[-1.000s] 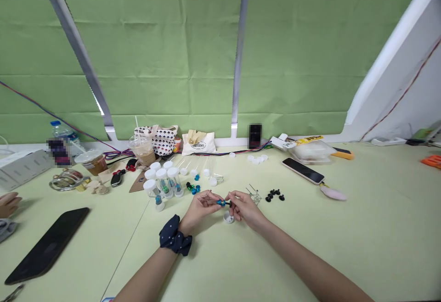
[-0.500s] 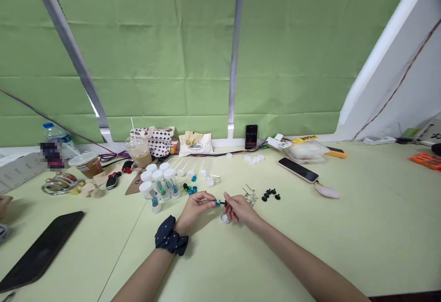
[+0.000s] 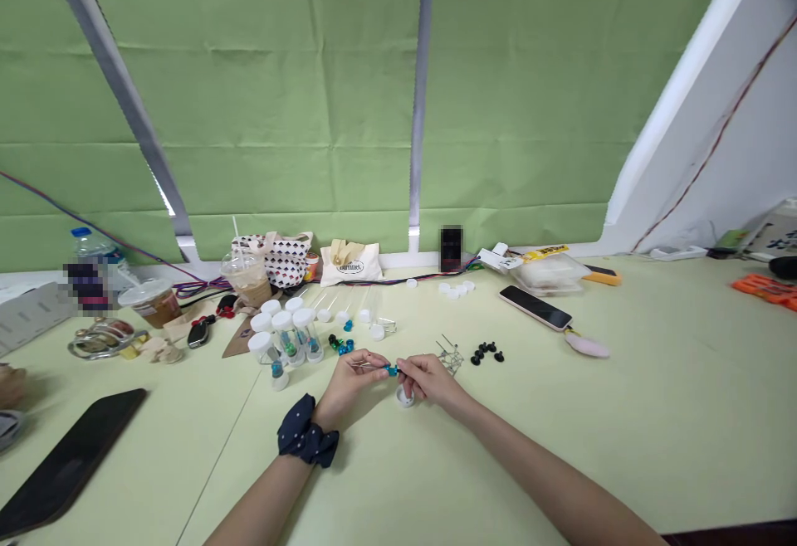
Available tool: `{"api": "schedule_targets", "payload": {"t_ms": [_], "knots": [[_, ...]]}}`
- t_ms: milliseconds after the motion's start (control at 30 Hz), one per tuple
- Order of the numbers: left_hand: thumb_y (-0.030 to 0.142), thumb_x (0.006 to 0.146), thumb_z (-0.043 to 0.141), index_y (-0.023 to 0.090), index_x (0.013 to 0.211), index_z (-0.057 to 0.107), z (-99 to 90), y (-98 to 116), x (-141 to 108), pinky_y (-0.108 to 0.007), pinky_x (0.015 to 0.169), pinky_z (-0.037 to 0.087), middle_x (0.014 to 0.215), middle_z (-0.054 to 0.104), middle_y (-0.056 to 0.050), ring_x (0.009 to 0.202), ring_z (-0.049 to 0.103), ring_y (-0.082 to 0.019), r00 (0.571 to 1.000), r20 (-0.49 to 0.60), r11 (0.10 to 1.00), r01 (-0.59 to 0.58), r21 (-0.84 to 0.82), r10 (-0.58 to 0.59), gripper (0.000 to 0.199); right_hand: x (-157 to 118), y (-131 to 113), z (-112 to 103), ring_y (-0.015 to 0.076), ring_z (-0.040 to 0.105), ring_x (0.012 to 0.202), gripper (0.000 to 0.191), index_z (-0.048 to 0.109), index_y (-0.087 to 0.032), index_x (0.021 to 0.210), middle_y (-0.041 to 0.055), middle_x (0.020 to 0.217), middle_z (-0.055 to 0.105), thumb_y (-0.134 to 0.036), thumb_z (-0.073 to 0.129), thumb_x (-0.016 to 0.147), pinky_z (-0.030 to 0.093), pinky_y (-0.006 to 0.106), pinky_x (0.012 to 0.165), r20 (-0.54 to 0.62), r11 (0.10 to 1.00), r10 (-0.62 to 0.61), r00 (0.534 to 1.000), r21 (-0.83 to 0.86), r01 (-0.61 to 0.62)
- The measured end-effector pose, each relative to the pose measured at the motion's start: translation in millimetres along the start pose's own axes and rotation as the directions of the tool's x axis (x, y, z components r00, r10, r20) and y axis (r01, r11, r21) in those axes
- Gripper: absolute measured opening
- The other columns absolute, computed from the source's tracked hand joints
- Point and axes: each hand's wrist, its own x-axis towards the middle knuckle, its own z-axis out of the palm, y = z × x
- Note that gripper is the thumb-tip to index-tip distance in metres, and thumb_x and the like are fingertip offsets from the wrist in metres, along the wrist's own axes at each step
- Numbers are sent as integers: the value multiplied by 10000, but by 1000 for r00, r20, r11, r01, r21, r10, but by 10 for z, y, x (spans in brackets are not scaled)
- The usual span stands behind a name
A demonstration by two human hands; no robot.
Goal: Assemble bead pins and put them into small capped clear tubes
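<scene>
My left hand point(image 3: 356, 378) pinches a small blue piece point(image 3: 391, 370) with thin metal prongs running back over the fingers. Against its right end my right hand point(image 3: 429, 380) is closed on a small black piece, mostly hidden by the fingertips. Below the right fingers lies a white round cap point(image 3: 404, 397). Thin metal pins point(image 3: 449, 357) lie just beyond the right hand, with several black knobs point(image 3: 487, 353) to their right. Blue and green pieces point(image 3: 341, 345) sit beyond the left hand, beside white-capped clear tubes point(image 3: 287, 338) holding coloured parts.
A dark tablet point(image 3: 71, 459) lies at the left, near another person's hand point(image 3: 11, 386). Drink cups point(image 3: 249, 279) and a patterned bag point(image 3: 290, 257) stand at the back left. A phone point(image 3: 535, 308) and a plastic box point(image 3: 551, 274) are at the right.
The right fingers have come closer to the left ones, and less of the black piece shows. The other person's hand at the left edge has moved slightly. The view has shifted a little.
</scene>
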Motion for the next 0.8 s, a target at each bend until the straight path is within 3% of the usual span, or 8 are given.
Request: {"api": "schedule_targets", "payload": {"t_ms": [167, 267, 400, 667, 800], "knots": [[224, 571, 792, 134, 682, 661, 10, 12, 2, -334, 748, 501, 819, 673, -69, 753, 633, -183, 999, -47, 1000, 0, -10, 0, 193, -10, 20, -16, 67, 445, 489, 365, 550, -183, 902, -21, 671, 583, -436, 686, 678, 342, 184, 464, -73, 992, -122, 990, 13, 124], [218, 572, 792, 137, 678, 659, 15, 17, 0, -326, 748, 499, 803, 666, -58, 752, 630, -176, 999, -53, 1000, 3, -19, -4, 188, -38, 10, -14, 77, 466, 563, 306, 543, -182, 848, -2, 766, 576, -393, 691, 682, 381, 200, 530, -60, 981, -194, 979, -27, 193], [221, 576, 788, 144, 672, 656, 17, 30, -7, -327, 740, 503, 793, 665, -53, 752, 630, -177, 998, -58, 1000, 0, -19, -1, 181, -57, -1, -10, 83, 446, 555, 247, 546, -192, 852, -11, 735, 556, -400, 626, 745, 372, 211, 536, -45, 970, -225, 973, -104, 220], [221, 567, 793, 144, 667, 642, 31, 46, -2, -334, 740, 500, 791, 668, -49, 740, 636, -176, 999, -45, 1000, 4, -26, -5, 197, -57, 0, -24, 114, 513, 549, 287, 557, -191, 868, -16, 619, 582, -470, 509, 822, 398, 226, 541, -6, 965, -219, 976, -147, 216], [211, 582, 788, 145, 673, 637, 16, 23, -5, -315, 725, 487, 797, 664, -43, 737, 634, -165, 1000, -20, 1000, 7, -27, -8, 189, -63, -24, -28, 108, 475, 512, 350, 603, -181, 758, -6, 586, 579, -477, 443, 856, 361, 223, 514, -11, 942, -232, 973, -253, 222]]}}
